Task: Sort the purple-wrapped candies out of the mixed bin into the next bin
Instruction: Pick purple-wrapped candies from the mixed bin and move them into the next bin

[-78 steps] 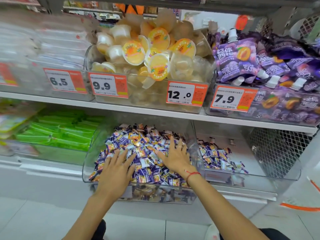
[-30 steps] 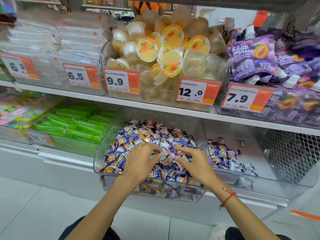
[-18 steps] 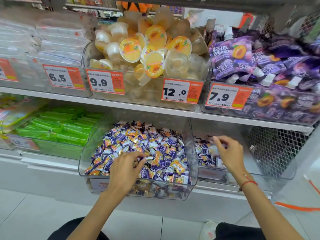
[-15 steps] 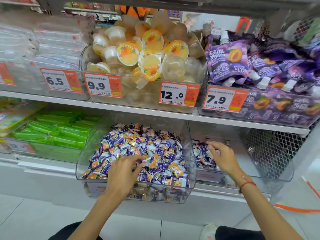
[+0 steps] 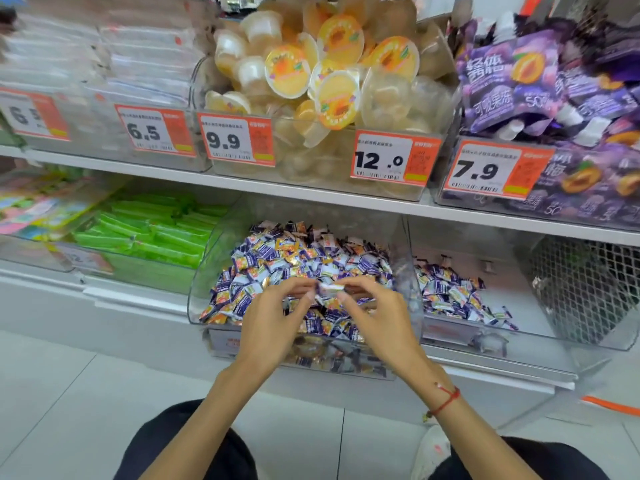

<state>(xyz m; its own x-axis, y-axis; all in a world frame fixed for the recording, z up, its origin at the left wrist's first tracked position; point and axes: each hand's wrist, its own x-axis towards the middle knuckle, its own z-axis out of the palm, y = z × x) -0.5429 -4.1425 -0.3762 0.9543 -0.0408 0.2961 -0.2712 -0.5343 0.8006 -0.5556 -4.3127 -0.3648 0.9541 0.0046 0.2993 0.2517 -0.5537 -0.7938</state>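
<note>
Candy (image 5: 331,287), one small pale wrapped piece, pinched between both hands above the front of the mixed bin (image 5: 197,299). Left hand (image 5: 273,323) fingers curled, thumb and fingertips closed on the candy's left end. Right hand (image 5: 374,320) likewise curled, fingertips on its right end; red string bracelet (image 5: 446,401) on that wrist. Candy's long axis runs left to right, roughly level; motion blur, so wrapper colour and print hard to read, cannot tell if it is purple. Both hands cover the middle of the candy heap (image 5: 298,261), purple, white and orange wrappers mixed. Next bin (image 5: 588,327) to the right, clear plastic, touching the mixed bin's side, holds a smaller scatter of purple-white candies (image 5: 450,292). Green packets (image 5: 149,237) in the bin to the left. Upper shelf (image 5: 138,169) carries jelly cups (image 5: 311,74), purple pouches (image 5: 519,81) and orange price tags (image 5: 394,159); far left tag cut off and blurred. Dark trousers (image 5: 194,452) at the bottom edge, partly cropped.
</note>
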